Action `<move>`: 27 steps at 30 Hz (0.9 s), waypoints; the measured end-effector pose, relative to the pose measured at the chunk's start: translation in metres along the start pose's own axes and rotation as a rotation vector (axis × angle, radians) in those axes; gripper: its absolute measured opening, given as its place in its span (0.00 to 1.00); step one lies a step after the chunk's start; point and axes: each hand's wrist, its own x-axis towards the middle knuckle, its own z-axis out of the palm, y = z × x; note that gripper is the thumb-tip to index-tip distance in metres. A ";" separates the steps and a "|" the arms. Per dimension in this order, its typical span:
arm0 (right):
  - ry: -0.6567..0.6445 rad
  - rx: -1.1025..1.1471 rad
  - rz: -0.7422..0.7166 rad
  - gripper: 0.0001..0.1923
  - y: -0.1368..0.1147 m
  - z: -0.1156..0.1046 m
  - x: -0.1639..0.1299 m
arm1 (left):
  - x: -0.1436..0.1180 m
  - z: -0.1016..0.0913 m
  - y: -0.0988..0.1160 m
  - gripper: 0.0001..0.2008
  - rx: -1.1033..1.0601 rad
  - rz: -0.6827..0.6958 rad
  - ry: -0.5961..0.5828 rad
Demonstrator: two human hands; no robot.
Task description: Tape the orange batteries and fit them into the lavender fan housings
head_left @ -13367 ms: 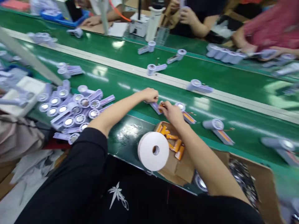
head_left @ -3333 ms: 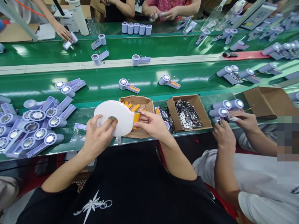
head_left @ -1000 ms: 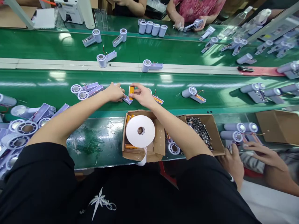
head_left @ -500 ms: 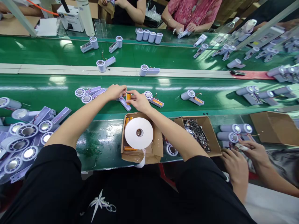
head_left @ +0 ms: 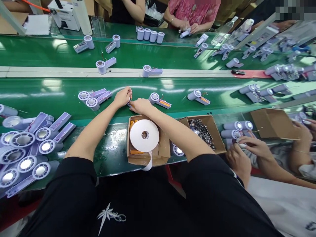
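Over the green belt both hands are close together at a light-purple plastic housing [head_left: 129, 104], mostly covered by my fingers. My left hand [head_left: 122, 97] is closed in a pinch at its far end; what lies between the fingertips is too small to make out. Closed from the right, my right hand [head_left: 141, 106] grips the housing's near part. Just right of it lies a purple fan-like unit [head_left: 154, 97] whose open handle shows an orange battery [head_left: 164, 103]. Left of my hands, two purple units [head_left: 92, 103] with open handles lie side by side.
Before me stands a cardboard box [head_left: 165, 154] with a white tape roll [head_left: 138, 138] on orange batteries. A box of small dark parts [head_left: 201, 133] is to the right. Purple units pile up [head_left: 23, 140] at left. Co-workers' hands [head_left: 238, 161] work at right and across the belt.
The orange battery seen between my hands is now hidden from view. My right hand has turned over and come down onto the housing. The whole view has shifted slightly.
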 end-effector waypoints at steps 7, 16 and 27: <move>-0.022 0.120 -0.048 0.21 0.013 -0.029 -0.008 | 0.015 -0.004 0.010 0.20 -0.053 -0.063 0.073; 0.635 0.866 -0.021 0.13 0.009 0.064 -0.264 | -0.133 -0.057 0.061 0.22 0.262 0.379 -0.044; 0.599 0.561 0.161 0.18 -0.071 0.141 -0.275 | -0.198 -0.038 0.106 0.23 0.299 0.564 -0.381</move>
